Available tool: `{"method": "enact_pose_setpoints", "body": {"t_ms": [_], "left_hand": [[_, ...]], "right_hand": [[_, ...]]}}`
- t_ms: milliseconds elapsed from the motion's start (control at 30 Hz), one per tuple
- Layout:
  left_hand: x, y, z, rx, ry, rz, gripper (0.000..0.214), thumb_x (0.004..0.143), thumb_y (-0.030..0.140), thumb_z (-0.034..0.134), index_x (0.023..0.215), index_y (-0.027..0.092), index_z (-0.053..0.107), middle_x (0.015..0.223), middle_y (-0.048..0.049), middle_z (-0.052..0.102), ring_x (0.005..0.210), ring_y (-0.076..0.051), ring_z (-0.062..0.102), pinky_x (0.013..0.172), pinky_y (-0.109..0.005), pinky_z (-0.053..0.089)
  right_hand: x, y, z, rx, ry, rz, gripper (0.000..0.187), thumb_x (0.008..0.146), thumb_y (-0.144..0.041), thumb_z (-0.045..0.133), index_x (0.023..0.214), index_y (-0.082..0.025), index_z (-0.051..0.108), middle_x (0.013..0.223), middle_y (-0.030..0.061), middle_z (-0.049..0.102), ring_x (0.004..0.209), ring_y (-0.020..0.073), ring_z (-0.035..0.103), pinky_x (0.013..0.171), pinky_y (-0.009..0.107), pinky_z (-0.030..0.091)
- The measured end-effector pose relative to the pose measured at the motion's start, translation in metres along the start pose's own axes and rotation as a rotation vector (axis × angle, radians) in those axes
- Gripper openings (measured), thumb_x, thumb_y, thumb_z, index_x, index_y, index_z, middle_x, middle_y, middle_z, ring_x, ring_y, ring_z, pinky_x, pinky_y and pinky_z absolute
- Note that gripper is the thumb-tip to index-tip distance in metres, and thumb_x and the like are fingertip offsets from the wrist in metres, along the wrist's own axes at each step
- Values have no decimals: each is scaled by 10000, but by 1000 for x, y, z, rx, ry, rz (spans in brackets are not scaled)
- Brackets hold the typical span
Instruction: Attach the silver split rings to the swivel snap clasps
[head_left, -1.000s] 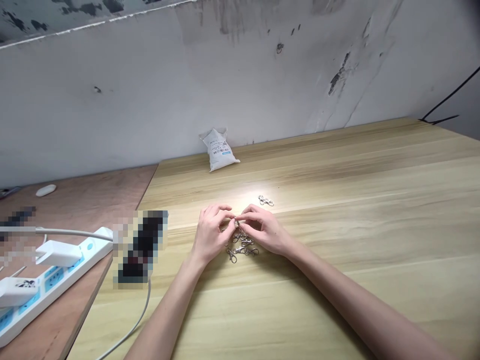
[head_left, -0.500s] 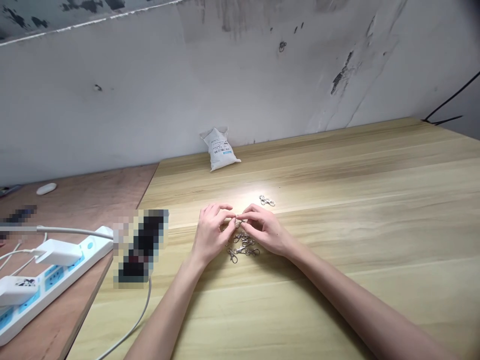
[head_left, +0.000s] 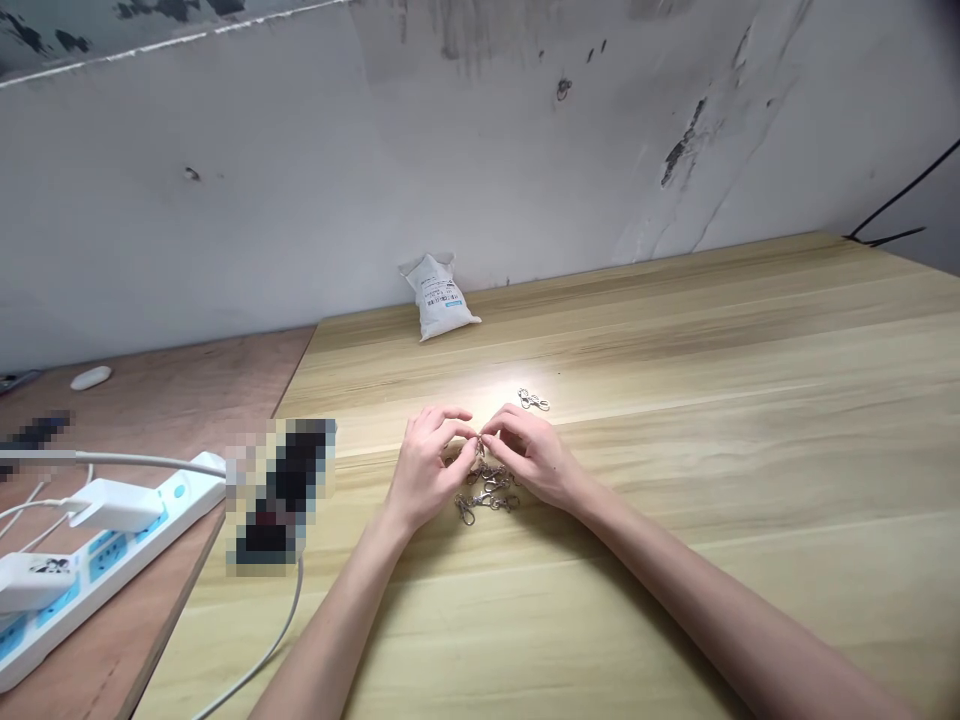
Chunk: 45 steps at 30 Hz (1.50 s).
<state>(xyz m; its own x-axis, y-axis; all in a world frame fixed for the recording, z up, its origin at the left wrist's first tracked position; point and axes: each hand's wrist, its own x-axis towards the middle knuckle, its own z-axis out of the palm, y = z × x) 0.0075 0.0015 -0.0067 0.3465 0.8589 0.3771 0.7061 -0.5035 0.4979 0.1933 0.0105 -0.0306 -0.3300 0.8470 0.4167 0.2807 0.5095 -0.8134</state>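
Note:
My left hand [head_left: 435, 462] and my right hand [head_left: 534, 455] meet fingertip to fingertip over the light wood table. Between their pinched thumbs and forefingers is a small metal lobster clasp [head_left: 481, 447], mostly covered by the fingers. Just below the hands lies a loose pile of silvery lobster clasps [head_left: 486, 501], some partly hidden behind the fingers. Beyond my right hand, a smaller group of linked clasps [head_left: 534, 400] rests on the wood.
A white labelled plastic packet [head_left: 441, 300] leans near the wall at the back. On the left, a white power strip [head_left: 112, 560] with plugged chargers lies on a reddish board. A blurred dark object [head_left: 285, 495] and a grey cable [head_left: 289, 620] are near my left forearm.
Both hands' fingertips have shifted slightly right, and my right fingers are more curled in the pinch. The pile and the far group of clasps stay in place.

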Motion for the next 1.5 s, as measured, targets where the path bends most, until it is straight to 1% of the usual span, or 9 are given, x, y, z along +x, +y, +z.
{"method": "enact_pose_setpoints", "body": {"t_ms": [67, 133, 233, 333, 433, 533, 667, 867, 1500], "left_hand": [[0, 1, 0, -45, -13, -2, 96, 889, 190, 575, 880, 237, 658, 1107, -33, 655, 1095, -211, 577, 977, -409, 424], [0, 1, 0, -62, -20, -2, 97, 889, 191, 575, 886, 237, 661, 1107, -33, 652, 1094, -206, 578, 967, -400, 447], [0, 0, 0, -25, -7, 17, 93, 885, 197, 581, 892, 238, 664, 1103, -37, 653, 1085, -212, 583, 958, -406, 460], [0, 0, 1, 23, -5, 78, 111, 892, 192, 561, 926, 234, 658, 1112, -50, 651, 1073, -223, 580, 948, -414, 453], [-1, 0, 1, 63, -35, 148, 126, 894, 181, 543, 951, 227, 646, 1122, -61, 647, 1052, -227, 577, 915, -405, 457], [-1, -1, 1, 92, -54, 183, 131, 896, 175, 536, 966, 225, 636, 1128, -64, 644, 1044, -225, 574, 895, -393, 458], [-1, -2, 2, 113, -52, 203, 114, 904, 185, 532, 947, 220, 631, 1115, -62, 644, 1032, -223, 572, 884, -386, 456], [-1, -2, 2, 135, -52, 208, 115, 902, 188, 534, 947, 223, 634, 1111, -61, 646, 1031, -223, 574, 887, -381, 455], [-2, -5, 6, 126, -26, 250, 99, 896, 178, 550, 944, 205, 632, 1065, -55, 659, 977, -207, 591, 846, -368, 452]], "right_hand": [[0, 1, -1, -6, -1, -6, 172, 949, -278, 533, 826, -193, 617, 794, 26, 594, 670, 133, 544, 611, 268, 425], [0, 1, -1, 2, -7, 11, 186, 951, -290, 529, 813, -191, 604, 764, 22, 596, 652, 133, 534, 593, 264, 411], [0, 0, -2, 0, -20, 32, 201, 956, -298, 510, 798, -193, 578, 716, 13, 595, 623, 133, 517, 576, 262, 400], [-1, -1, -1, -13, -36, 22, 214, 949, -285, 502, 760, -196, 548, 676, 1, 587, 603, 129, 500, 580, 263, 397], [-1, -1, -1, -2, -45, 27, 229, 937, -278, 505, 723, -199, 520, 637, -14, 562, 570, 120, 469, 560, 255, 379], [-1, 0, -1, 21, -45, 46, 227, 924, -266, 511, 707, -199, 514, 632, -17, 559, 561, 115, 467, 540, 247, 363], [-1, 0, 0, 32, -48, 54, 212, 914, -249, 511, 709, -196, 520, 630, -20, 555, 549, 110, 461, 534, 245, 356], [-2, 2, 1, 6, -51, 44, 223, 915, -241, 509, 695, -199, 506, 632, -24, 557, 587, 117, 475, 579, 248, 371], [-1, 2, 1, -41, -79, 49, 236, 916, -222, 501, 683, -197, 475, 628, -32, 534, 588, 109, 443, 582, 240, 343]]}}
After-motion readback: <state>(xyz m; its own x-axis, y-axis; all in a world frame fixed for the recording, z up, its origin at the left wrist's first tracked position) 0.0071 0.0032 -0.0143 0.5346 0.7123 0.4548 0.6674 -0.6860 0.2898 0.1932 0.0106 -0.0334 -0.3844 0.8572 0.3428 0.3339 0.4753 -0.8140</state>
